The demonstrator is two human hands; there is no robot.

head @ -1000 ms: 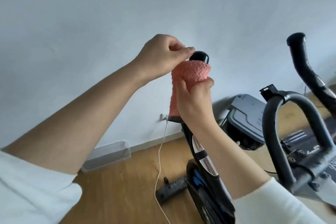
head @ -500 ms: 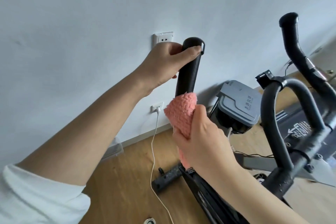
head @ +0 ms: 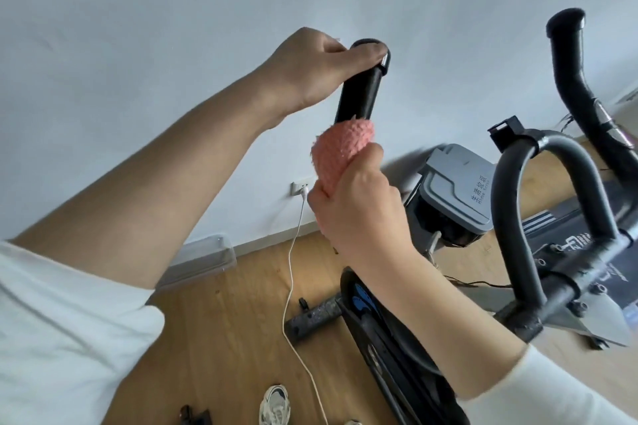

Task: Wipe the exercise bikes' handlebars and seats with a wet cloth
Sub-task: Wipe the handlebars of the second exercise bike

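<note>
The exercise bike's black left handlebar [head: 359, 93] stands upright in the middle of the view. My left hand [head: 310, 69] grips its top end, thumb over the cap. My right hand [head: 359, 214] holds a pink fluffy cloth [head: 340, 152] wrapped round the bar just below the bare black part. The lower bar is hidden behind my right hand and forearm. The right handlebar [head: 573, 72] rises at the far right, and a curved black loop bar [head: 552, 155] sits between them. No seat is in view.
A grey lidded bin [head: 455, 190] stands by the wall behind the bike. A white cable [head: 293, 272] runs from a wall socket [head: 299, 188] down across the wooden floor. A clear plastic box [head: 200, 260], a shoe [head: 274, 409] and the bike's foot bar [head: 312, 316] lie on the floor.
My right hand slid the cloth down from the bar's top to its middle, then back up a little. My left hand moved from pinching the cloth to gripping the bare top end.
</note>
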